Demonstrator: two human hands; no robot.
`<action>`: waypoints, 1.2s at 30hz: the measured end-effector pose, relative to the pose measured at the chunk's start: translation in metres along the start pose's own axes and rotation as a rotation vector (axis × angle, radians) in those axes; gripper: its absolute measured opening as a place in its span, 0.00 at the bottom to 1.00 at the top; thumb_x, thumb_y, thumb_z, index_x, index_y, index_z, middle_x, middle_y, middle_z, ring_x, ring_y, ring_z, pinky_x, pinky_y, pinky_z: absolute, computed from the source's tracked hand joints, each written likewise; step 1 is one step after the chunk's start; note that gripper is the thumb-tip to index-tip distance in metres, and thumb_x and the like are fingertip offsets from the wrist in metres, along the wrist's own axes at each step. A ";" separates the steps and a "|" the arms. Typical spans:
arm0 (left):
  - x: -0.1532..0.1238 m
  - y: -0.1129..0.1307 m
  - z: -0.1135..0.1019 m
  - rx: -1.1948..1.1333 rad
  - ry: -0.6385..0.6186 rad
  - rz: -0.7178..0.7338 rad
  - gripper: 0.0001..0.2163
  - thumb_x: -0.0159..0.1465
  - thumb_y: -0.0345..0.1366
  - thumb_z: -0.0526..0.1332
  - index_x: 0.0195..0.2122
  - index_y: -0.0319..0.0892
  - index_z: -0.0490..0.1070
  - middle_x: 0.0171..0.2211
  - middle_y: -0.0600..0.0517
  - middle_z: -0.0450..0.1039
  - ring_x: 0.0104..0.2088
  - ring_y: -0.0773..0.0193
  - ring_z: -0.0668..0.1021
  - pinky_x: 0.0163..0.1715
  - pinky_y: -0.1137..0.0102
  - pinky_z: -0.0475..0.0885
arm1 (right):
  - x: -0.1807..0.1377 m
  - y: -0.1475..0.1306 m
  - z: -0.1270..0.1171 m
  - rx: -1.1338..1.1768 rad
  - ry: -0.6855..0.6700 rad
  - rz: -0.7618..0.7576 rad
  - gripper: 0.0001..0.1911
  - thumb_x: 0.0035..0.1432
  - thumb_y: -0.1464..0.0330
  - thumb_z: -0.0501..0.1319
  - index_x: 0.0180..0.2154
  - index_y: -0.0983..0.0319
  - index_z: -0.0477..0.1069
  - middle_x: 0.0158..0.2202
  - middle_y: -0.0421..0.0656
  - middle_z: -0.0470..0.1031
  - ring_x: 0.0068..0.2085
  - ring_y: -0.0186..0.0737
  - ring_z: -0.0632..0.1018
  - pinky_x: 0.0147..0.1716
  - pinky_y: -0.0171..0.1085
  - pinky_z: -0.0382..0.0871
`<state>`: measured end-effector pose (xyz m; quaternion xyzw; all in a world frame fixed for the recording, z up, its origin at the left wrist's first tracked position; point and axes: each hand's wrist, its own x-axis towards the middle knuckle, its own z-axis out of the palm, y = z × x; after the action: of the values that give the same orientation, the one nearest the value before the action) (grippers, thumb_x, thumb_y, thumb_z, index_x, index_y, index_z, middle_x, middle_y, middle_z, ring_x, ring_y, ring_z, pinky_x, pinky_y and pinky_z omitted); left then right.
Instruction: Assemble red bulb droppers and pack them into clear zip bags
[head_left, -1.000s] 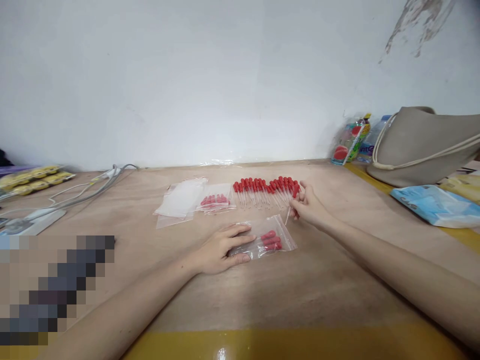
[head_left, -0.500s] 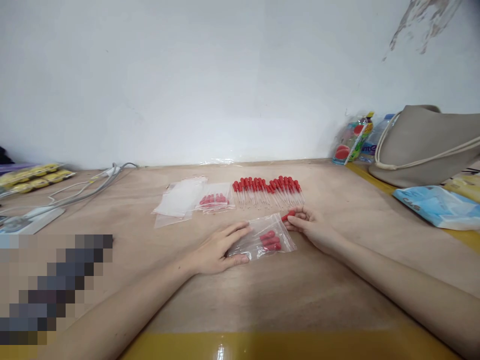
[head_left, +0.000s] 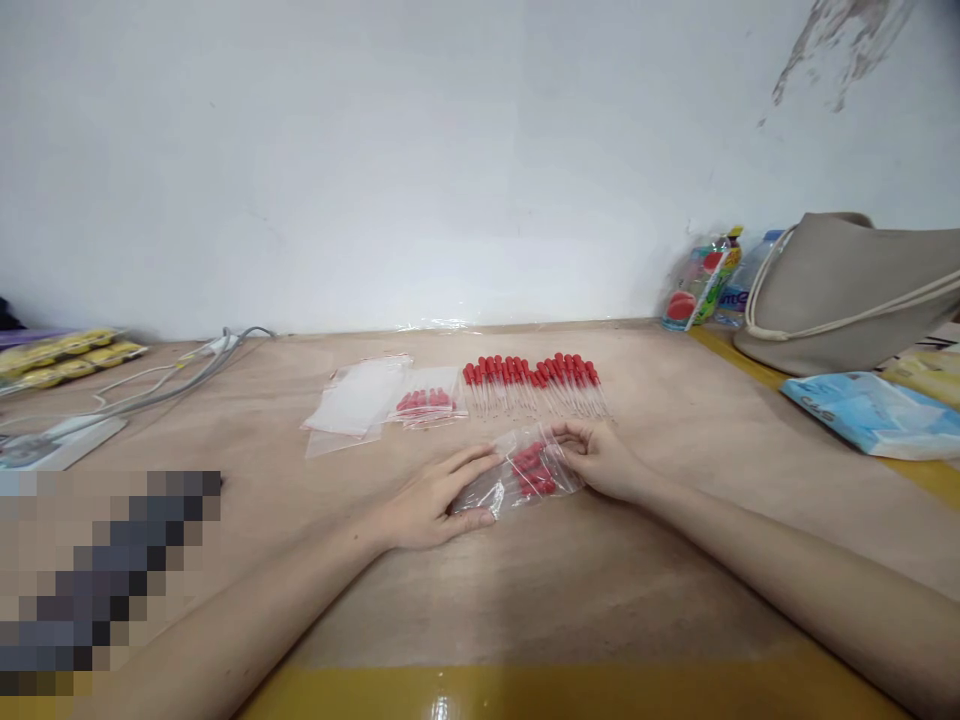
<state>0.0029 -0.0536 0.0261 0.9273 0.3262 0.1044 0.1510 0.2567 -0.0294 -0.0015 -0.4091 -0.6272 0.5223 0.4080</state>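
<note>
A clear zip bag (head_left: 491, 497) lies in front of me with several red-bulbed droppers (head_left: 534, 480) inside. My left hand (head_left: 435, 500) rests on the bag's left end, fingers stretched and thumb apart. At the bag's right-hand mouth, my right hand (head_left: 596, 455) has its fingers bent and pinched around a dropper, which is mostly hidden by the fingers and shiny plastic. Behind the bag is a row of loose droppers (head_left: 510, 372) with red bulbs and thin clear tubes. To their left, filled bags (head_left: 427, 400) show more red bulbs, beside a stack of flat clear bags (head_left: 360, 395).
A power strip (head_left: 67, 445) with grey cables is at the left, near yellow packets (head_left: 67, 355). Bottles (head_left: 701, 285), a beige bag (head_left: 855, 290) and a blue-white packet (head_left: 862, 412) stand along the right. A wall closes off the back.
My right hand has moved left to the bag's mouth, bringing the dropper in. The red bulbs inside have shifted and now lie bunched. My left hand stays on the bag.
</note>
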 end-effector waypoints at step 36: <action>0.000 -0.007 0.003 0.047 0.003 0.059 0.25 0.62 0.48 0.52 0.59 0.49 0.52 0.60 0.50 0.52 0.59 0.58 0.57 0.57 0.59 0.55 | 0.097 -0.016 -0.018 -1.428 0.579 0.184 0.14 0.51 0.64 0.54 0.31 0.65 0.73 0.37 0.53 0.71 0.42 0.50 0.67 0.42 0.49 0.52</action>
<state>-0.0003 -0.0491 0.0212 0.9397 0.3010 0.1025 0.1257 0.2396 0.0659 0.0248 -0.7436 -0.6436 -0.1045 0.1479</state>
